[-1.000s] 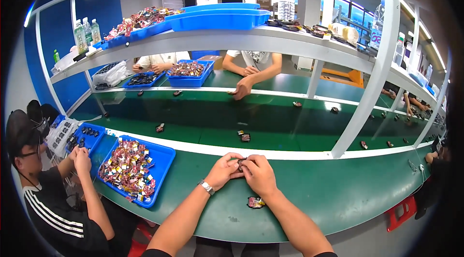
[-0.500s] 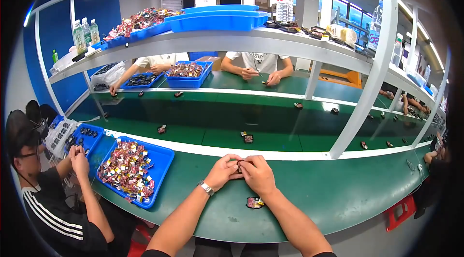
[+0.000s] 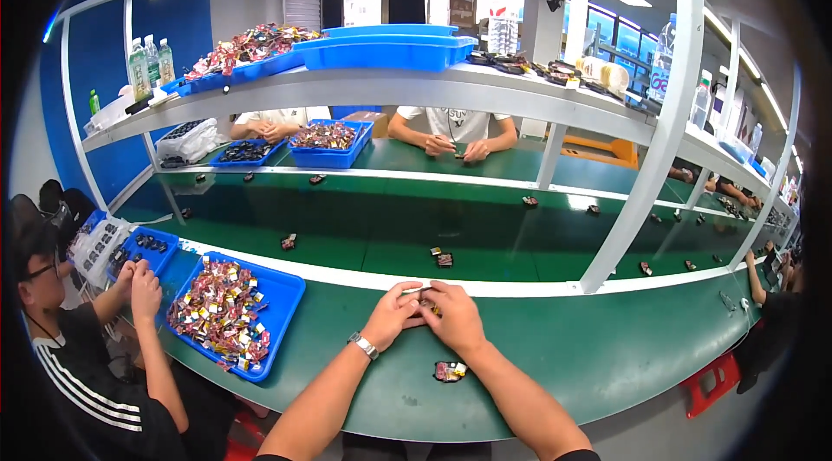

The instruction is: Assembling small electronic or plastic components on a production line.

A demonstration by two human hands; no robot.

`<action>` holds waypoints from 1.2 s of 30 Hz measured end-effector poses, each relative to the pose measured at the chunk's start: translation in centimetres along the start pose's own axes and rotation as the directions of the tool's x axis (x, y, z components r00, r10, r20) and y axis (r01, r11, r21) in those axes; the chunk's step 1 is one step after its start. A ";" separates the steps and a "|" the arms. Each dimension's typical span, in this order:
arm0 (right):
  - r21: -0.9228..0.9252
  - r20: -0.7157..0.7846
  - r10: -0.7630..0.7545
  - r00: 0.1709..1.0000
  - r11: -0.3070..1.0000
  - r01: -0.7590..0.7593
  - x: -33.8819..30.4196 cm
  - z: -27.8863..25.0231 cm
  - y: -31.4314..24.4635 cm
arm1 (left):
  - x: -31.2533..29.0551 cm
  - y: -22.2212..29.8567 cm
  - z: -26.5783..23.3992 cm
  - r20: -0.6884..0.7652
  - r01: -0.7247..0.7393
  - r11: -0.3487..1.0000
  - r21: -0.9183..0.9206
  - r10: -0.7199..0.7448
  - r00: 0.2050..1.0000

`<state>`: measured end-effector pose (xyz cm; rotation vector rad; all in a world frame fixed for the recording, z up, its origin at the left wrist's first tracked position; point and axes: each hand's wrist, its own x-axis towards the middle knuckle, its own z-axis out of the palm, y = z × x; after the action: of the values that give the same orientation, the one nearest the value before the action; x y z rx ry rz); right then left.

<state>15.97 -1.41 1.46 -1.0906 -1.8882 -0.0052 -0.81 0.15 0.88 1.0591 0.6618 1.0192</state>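
On the green workbench, just below its white edge strip, the left hand and right hand meet, fingertips pinched together on a small dark component, mostly hidden between them; a similar small part lies on the bench near the right wrist; a blue tray of small wrapped parts sits to the left, beside a seated co-worker.

Two hands, one small part beside them, one blue tray.
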 end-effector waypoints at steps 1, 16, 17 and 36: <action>-0.053 -0.014 0.047 0.999 0.997 -0.047 0.5 -0.3 1.5 | -0.1 0.2 0.3 -0.032 -0.033 0.999 0.000 0.033 0.999; -0.334 -0.173 0.439 0.882 0.816 -0.471 5.4 1.0 7.7 | 0.0 -0.2 -0.2 0.010 -0.049 0.996 0.081 0.048 0.999; -0.373 -0.165 0.440 0.883 0.801 -0.469 5.4 2.4 7.1 | 0.2 -0.4 -0.3 0.003 -0.051 0.996 0.074 0.051 0.999; 0.248 0.357 -0.018 0.934 0.966 -0.076 0.8 -5.2 -1.2 | 0.1 0.2 -1.4 0.249 0.081 0.996 0.044 -0.090 0.964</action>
<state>18.66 -3.73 5.50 -0.9859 -2.1197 0.4747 -2.05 0.87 0.56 1.1566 0.5145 0.7849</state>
